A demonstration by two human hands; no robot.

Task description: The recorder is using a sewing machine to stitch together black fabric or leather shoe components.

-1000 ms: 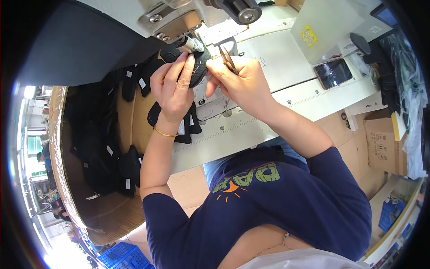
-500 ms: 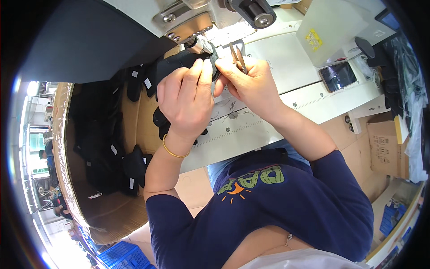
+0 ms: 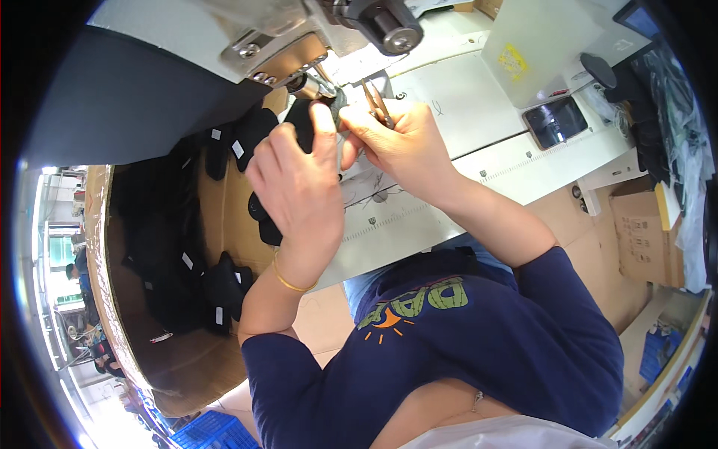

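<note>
A black fabric piece (image 3: 301,120) lies under the head of a sewing machine (image 3: 288,60). My left hand (image 3: 298,183) is on its near edge, index finger raised along the cloth and the other fingers bent; its thumb is hidden. Close beside it, my right hand (image 3: 400,146) pinches the same edge between thumb and finger. A pair of dark thread snips (image 3: 378,105) is tucked in the right hand, blades pointing up and away from me. The fingertips of both hands nearly meet just below the machine's metal cylinder part (image 3: 308,87).
Left of the table stands a large cardboard box (image 3: 224,217) holding black pieces with white labels (image 3: 187,260). A phone (image 3: 556,122) lies on the white machine table (image 3: 464,97), toward the right. Blue crates (image 3: 213,432) sit low at left.
My left fingers have loosened and spread a little, the index finger now raised. The view has shifted slightly, while the right hand keeps its pinch and the snips.
</note>
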